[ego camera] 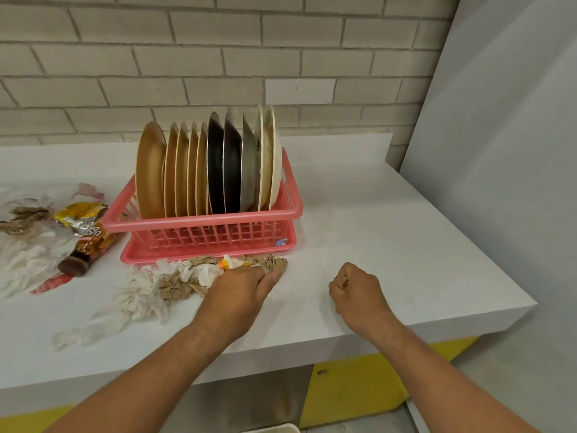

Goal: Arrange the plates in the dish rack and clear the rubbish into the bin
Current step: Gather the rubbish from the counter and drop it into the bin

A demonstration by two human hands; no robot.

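Observation:
A pink dish rack [199,225] stands on the white counter [374,214] with several plates [206,167] upright in it: tan, black, grey and white. In front of the rack lies a heap of crumpled brown paper and white tissue [178,279]. My left hand [240,292] rests on the right end of that heap, fingers laid over the brown paper. My right hand [356,290] is curled into a fist to the right of it, with a scrap of brown paper showing inside the fingers.
More rubbish lies at the left: a brown bottle [86,251], a yellow foil wrapper [79,215], clear plastic [22,260], brown paper [22,218]. The counter's edge runs along the front and right. A white rim [274,428] shows at the bottom, under the counter.

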